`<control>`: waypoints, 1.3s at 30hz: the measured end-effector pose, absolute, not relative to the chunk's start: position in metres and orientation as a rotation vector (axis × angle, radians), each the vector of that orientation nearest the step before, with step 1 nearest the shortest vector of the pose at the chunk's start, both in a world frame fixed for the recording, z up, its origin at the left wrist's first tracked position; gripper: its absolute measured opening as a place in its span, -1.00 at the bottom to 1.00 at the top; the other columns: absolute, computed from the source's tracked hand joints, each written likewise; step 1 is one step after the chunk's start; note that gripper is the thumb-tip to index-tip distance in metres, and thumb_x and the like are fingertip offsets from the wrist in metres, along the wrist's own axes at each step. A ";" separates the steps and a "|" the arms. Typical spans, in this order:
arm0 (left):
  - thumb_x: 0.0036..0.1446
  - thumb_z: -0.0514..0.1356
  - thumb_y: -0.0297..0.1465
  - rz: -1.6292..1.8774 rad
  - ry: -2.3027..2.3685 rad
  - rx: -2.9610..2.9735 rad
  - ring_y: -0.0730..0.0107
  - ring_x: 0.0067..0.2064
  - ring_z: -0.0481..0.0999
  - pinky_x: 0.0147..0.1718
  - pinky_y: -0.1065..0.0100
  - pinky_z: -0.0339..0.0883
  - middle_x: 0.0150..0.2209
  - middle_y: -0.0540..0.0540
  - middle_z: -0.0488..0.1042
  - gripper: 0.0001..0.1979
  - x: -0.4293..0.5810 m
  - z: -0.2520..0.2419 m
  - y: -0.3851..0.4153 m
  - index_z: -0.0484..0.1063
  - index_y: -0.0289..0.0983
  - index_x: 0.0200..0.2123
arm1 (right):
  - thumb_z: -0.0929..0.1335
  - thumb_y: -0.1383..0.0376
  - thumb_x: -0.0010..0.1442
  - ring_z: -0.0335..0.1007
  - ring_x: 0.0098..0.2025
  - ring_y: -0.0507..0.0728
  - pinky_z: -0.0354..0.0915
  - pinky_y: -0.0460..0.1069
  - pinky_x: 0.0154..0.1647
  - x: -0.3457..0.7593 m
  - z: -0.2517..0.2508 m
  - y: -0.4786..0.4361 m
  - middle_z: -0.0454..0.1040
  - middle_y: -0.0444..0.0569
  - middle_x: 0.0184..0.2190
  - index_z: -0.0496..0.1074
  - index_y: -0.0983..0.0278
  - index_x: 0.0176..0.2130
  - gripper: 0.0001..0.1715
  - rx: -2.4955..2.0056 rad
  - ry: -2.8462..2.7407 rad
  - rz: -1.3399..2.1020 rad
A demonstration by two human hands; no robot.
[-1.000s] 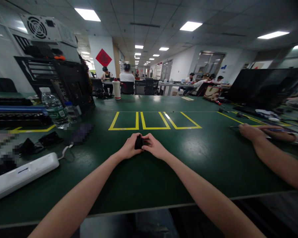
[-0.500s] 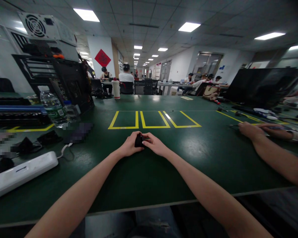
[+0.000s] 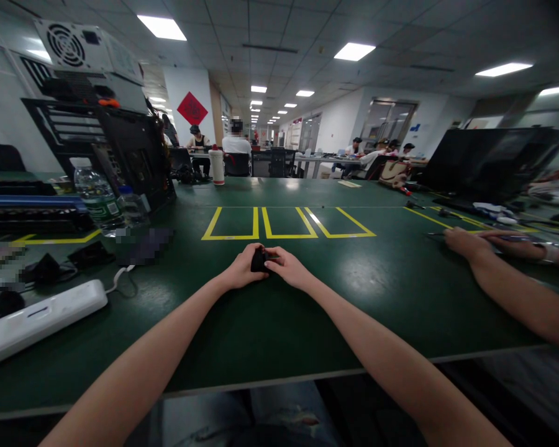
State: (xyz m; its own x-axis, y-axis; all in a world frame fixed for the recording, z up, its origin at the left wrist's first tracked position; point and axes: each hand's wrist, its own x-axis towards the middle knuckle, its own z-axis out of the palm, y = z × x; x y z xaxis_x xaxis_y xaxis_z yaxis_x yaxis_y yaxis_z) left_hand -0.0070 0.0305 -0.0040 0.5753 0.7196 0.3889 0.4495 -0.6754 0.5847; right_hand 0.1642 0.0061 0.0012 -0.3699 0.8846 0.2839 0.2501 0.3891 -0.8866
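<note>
A small black block-like object [image 3: 258, 261] is held between my two hands, just in front of the yellow taped frames [image 3: 289, 236]. My left hand [image 3: 242, 268] is closed round its left side, with the thumb along the lower edge. From the right, my right hand [image 3: 286, 266] pinches it, fingertips at its upper right and thumb against its right face. Fingers cover part of the object, and its exact kind is too small to make out. Both hands are low over the green table [image 3: 279, 329].
A white power strip [image 3: 41, 323], water bottles [image 3: 95, 195] and a computer case [image 3: 135, 155] stand at left. A white tumbler [image 3: 217, 166] is at the back. On the right are a co-worker's hands [image 3: 468, 242] with a thin tool, and a black monitor [image 3: 494, 162].
The black object has turned slightly in my hands, and my right fingers have shifted a little over it. The camera view has moved slightly; the surroundings look the same.
</note>
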 end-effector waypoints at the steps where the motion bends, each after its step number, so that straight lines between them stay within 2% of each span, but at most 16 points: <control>1: -0.17 0.22 -0.34 0.865 0.939 2.389 0.18 -0.04 0.25 -0.09 0.17 0.16 -0.06 -0.15 0.18 -0.36 -0.007 -0.004 0.031 0.03 -0.27 -0.01 | 0.27 0.34 0.03 0.25 -0.08 0.09 0.16 0.11 -0.02 0.165 0.001 0.006 0.28 -0.02 -0.14 0.20 0.25 -0.12 -0.64 -0.971 -1.848 0.989; 6: -0.17 0.22 -0.33 0.879 0.937 2.388 0.18 -0.04 0.25 -0.08 0.17 0.14 -0.05 -0.17 0.18 -0.36 -0.006 -0.005 0.031 0.02 -0.29 -0.01 | 0.31 0.34 -0.03 0.24 -0.05 0.06 0.15 0.07 0.01 0.164 0.000 0.002 0.27 -0.09 -0.14 0.20 0.22 -0.16 -0.63 -0.899 -1.857 0.958; 11: -0.19 0.24 -0.33 0.870 0.955 2.353 0.16 -0.03 0.24 -0.06 0.13 0.12 -0.05 -0.17 0.19 -0.34 -0.006 -0.004 0.030 0.03 -0.28 -0.01 | 0.25 0.29 0.04 0.27 -0.10 0.05 0.20 0.06 -0.04 0.162 0.002 -0.002 0.30 -0.09 -0.18 0.22 0.23 -0.22 -0.76 -0.922 -1.801 0.940; 17: -0.17 0.23 -0.34 0.830 0.969 2.339 0.16 -0.04 0.26 -0.07 0.14 0.14 -0.05 -0.16 0.19 -0.35 -0.006 0.000 0.030 0.02 -0.27 0.00 | 0.26 0.34 0.03 0.22 -0.05 0.09 0.16 0.10 0.00 0.162 0.006 -0.002 0.27 -0.04 -0.12 0.20 0.22 -0.11 -0.64 -0.997 -1.839 0.873; 26: -0.14 0.20 -0.36 0.836 0.932 2.344 0.18 -0.05 0.27 -0.09 0.18 0.16 -0.06 -0.15 0.20 -0.40 -0.006 0.006 0.024 0.03 -0.26 -0.02 | 0.25 0.40 0.01 0.13 0.03 0.11 0.23 0.08 -0.04 0.158 0.010 -0.015 0.19 -0.06 -0.09 0.19 0.22 -0.16 -0.67 -0.958 -1.846 0.843; 32: -0.17 0.23 -0.32 0.856 0.936 2.337 0.18 -0.06 0.26 -0.10 0.18 0.17 -0.07 -0.15 0.18 -0.37 -0.008 -0.003 0.028 0.03 -0.26 -0.02 | 0.23 0.33 0.05 0.22 -0.05 0.08 0.19 0.09 0.00 0.155 0.012 -0.017 0.27 -0.08 -0.18 0.21 0.25 -0.20 -0.76 -0.986 -1.859 0.792; 37: -0.20 0.24 -0.32 0.863 0.929 2.310 0.18 -0.06 0.26 -0.10 0.17 0.17 -0.08 -0.16 0.19 -0.34 -0.009 -0.008 0.033 0.03 -0.28 -0.02 | 0.22 0.42 0.02 0.16 0.01 0.09 0.20 0.07 -0.02 0.154 0.009 -0.015 0.20 -0.03 -0.08 0.15 0.24 -0.07 -0.58 -1.026 -1.877 0.759; 39: -0.19 0.23 -0.33 0.849 0.911 2.286 0.18 -0.07 0.26 -0.10 0.18 0.17 -0.09 -0.15 0.19 -0.35 -0.009 -0.006 0.032 0.03 -0.29 -0.02 | 0.21 0.43 0.02 0.15 0.01 0.10 0.21 0.08 -0.02 0.154 0.008 -0.016 0.18 -0.01 -0.07 0.15 0.24 -0.06 -0.57 -1.033 -1.913 0.724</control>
State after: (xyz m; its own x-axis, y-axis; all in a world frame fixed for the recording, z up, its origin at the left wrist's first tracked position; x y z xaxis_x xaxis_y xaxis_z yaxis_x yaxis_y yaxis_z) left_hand -0.0089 0.0321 -0.0060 0.5749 0.7383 0.3527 0.4041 -0.6310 0.6622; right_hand 0.1543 -0.0158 0.0081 -0.3226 0.8620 0.3911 0.3870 0.4972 -0.7765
